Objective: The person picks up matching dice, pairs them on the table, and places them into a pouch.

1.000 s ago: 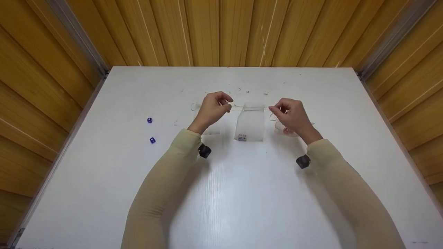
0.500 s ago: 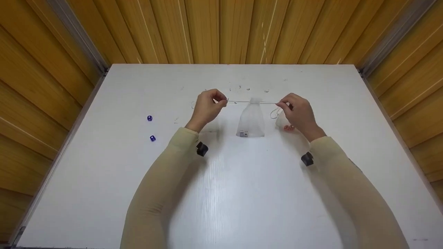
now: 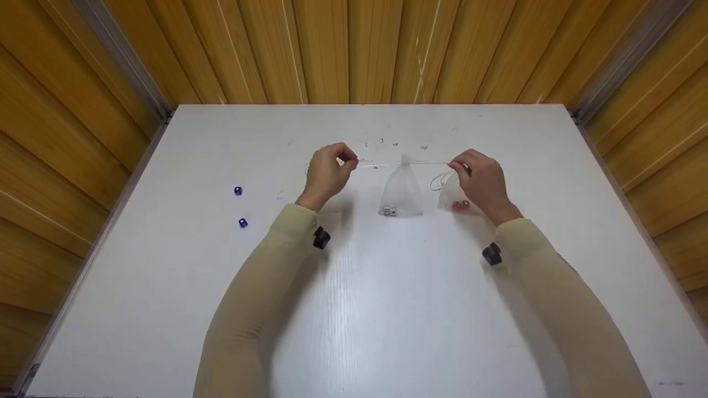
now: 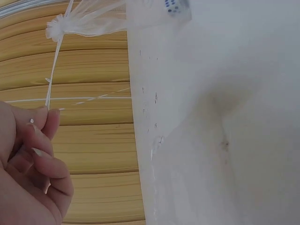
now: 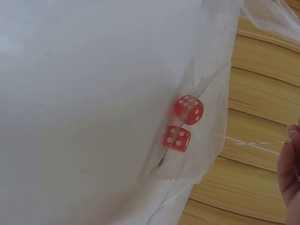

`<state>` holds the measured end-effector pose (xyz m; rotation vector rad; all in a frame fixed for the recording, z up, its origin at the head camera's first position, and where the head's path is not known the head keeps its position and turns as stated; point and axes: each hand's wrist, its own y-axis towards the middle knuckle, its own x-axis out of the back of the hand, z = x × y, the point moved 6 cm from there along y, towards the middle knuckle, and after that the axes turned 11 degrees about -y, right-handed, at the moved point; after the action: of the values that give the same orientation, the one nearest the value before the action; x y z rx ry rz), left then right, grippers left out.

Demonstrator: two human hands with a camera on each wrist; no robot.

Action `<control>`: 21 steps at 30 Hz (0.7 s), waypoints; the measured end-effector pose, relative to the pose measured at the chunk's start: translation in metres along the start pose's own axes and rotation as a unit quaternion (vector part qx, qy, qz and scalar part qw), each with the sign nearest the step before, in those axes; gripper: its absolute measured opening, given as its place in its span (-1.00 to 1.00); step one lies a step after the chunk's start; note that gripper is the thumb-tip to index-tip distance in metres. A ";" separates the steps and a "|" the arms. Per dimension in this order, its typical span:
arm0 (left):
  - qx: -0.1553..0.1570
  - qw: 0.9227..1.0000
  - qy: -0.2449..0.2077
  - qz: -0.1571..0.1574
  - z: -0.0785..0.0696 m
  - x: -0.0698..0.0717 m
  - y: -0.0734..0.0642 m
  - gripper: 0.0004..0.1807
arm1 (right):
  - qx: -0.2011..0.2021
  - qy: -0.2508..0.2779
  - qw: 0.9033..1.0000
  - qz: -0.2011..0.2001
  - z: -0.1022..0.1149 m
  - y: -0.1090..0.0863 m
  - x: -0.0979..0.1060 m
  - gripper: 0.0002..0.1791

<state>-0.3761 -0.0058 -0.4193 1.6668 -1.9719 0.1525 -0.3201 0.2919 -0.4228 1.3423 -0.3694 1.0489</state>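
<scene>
Between my hands hangs a sheer white drawstring pouch (image 3: 402,190), its mouth gathered tight into a small ruffle (image 4: 56,28). White dice (image 3: 390,210) lie in its bottom corner; one die (image 4: 172,6) shows blue pips in the left wrist view. My left hand (image 3: 330,172) pinches the left end of the drawstring (image 4: 53,70) between thumb and forefinger. On the other side, my right hand (image 3: 482,182) pinches the right end, the cord stretched straight. Below the right hand lies a second sheer pouch (image 5: 211,140) holding two red dice (image 5: 188,109).
Two blue dice (image 3: 238,190) rest apart on the white table (image 3: 387,309), left of the left hand. Another sheer pouch (image 4: 187,178) lies under the left hand, barely visible. Small dark marks dot the table's far part. Wood-patterned panels (image 3: 326,50) stand behind it.
My hands have drawn apart, the left going left and the right going right. Between them the pouch's mouth has gone from wide and flat to tightly gathered.
</scene>
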 end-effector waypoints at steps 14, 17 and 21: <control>-0.031 0.999 0.023 -0.001 -0.002 0.004 -0.003 -0.92 | -0.019 0.044 0.999 0.003 -0.001 0.000 -0.003 -0.85; -0.019 0.999 0.027 0.002 -0.003 0.003 -0.004 -0.89 | -0.015 0.055 0.998 0.003 -0.002 -0.001 -0.004 -0.82; -0.003 0.999 0.040 0.006 -0.002 0.002 -0.005 -0.86 | -0.014 0.063 0.998 0.024 0.001 -0.003 -0.006 -0.65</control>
<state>-0.3708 -0.0078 -0.4179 1.6194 -1.9217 0.2144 -0.3210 0.2889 -0.4291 1.2414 -0.3231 1.1588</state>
